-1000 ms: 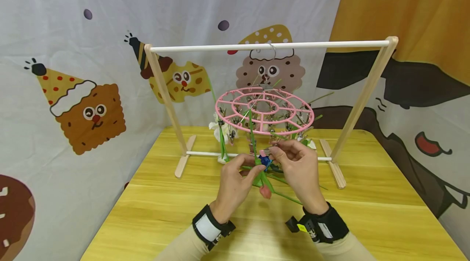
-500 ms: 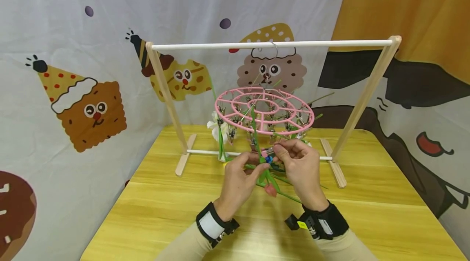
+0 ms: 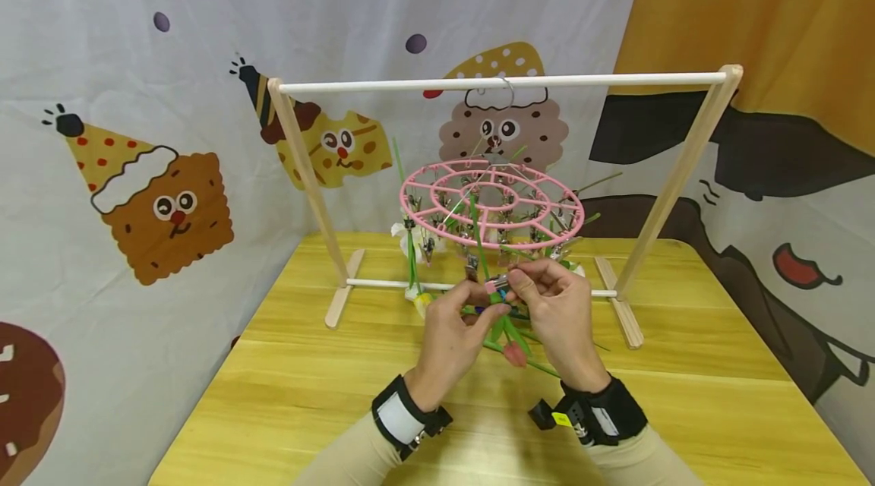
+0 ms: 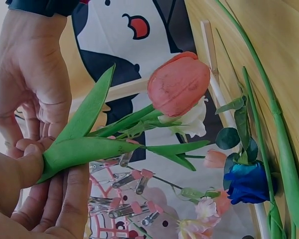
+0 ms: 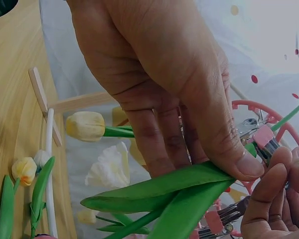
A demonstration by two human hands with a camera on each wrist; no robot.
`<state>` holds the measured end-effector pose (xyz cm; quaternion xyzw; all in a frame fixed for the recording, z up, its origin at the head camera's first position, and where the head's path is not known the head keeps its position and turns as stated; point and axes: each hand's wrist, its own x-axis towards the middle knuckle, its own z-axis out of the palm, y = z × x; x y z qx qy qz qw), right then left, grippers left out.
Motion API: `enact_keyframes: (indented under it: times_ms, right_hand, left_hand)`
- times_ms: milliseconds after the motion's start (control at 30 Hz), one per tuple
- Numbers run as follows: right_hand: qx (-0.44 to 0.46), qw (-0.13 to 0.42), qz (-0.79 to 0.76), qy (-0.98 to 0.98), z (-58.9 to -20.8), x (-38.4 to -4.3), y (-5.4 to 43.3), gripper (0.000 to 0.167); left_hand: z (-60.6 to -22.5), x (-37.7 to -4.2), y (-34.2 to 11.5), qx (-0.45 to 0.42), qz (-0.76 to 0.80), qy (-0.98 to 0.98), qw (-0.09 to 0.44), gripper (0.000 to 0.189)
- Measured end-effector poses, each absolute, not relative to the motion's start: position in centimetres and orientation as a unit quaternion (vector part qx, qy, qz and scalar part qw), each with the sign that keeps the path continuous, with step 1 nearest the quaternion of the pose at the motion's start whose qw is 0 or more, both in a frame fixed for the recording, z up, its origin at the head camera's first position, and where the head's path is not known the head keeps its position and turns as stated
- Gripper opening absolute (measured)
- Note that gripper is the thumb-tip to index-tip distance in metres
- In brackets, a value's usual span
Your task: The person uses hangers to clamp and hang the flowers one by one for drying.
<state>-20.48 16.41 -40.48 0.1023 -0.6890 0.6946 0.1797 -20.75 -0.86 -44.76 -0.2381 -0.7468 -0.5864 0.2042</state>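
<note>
In the head view my left hand (image 3: pixel 454 330) pinches the green stem of a pink tulip (image 3: pixel 516 354), whose bloom hangs downward. The left wrist view shows the tulip's bloom (image 4: pixel 179 84) and long leaves close up, with thumb and fingers at the leaf base. My right hand (image 3: pixel 557 311) pinches a metal clip (image 3: pixel 501 283) with a pink tip, right at the stem. Both hands meet just below the front rim of a pink round clip hanger (image 3: pixel 487 237). In the right wrist view the fingertips partly hide the clip.
The hanger hooks on a white rod (image 3: pixel 410 85) of a wooden stand. Several flowers hang from its clips, including a blue rose (image 4: pixel 248 184), a white flower (image 5: pixel 109 167) and a yellow tulip (image 5: pixel 85 126). A wooden table (image 3: pixel 307 380) lies below, a patterned curtain (image 3: pixel 205 53) behind.
My left hand has shifted a little to the right with the tulip, whose bloom has moved right too. The blue rose between the hands is now mostly covered. My right hand stays nearly still.
</note>
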Motion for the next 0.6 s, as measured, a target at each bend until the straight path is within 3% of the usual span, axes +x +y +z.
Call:
enact_keyframes:
  times_ms: [600]
  right_hand:
    - [0.13,0.148,0.678,-0.708,-41.0,-20.44,16.65,0.029]
  left_hand:
    - [-45.1,-20.69,-1.05,-0.229,-0.567,-0.767,0.194,0.025]
